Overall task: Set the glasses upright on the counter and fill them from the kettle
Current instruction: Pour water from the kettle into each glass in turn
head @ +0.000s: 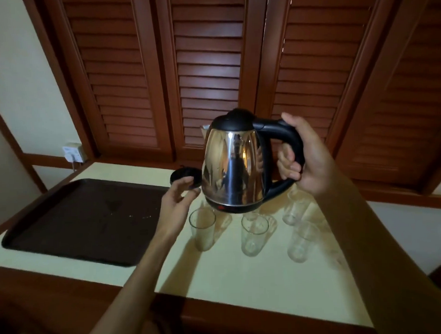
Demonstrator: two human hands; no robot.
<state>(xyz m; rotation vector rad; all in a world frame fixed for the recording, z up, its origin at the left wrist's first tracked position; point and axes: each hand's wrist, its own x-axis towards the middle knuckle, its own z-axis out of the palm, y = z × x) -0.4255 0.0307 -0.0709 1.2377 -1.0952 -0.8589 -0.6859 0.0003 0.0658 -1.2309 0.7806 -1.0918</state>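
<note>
A shiny steel kettle [233, 164] with a black lid and handle hangs in the air above the counter [243, 278]. My right hand [304, 154] is wrapped around its handle. My left hand [178, 200] hovers open just left of the kettle's base, fingers spread, holding nothing. Several clear glasses stand upright on the cream counter under and in front of the kettle: one at the left [203, 228], one in the middle [254, 237], one at the right front [302, 241] and one behind it [296, 210]. They look empty.
A dark brown tray [79, 221] lies on the counter's left half. The kettle's round black base [183, 178] sits behind my left hand. Wooden louvred doors rise behind the counter. A wall socket [72, 152] is at the far left.
</note>
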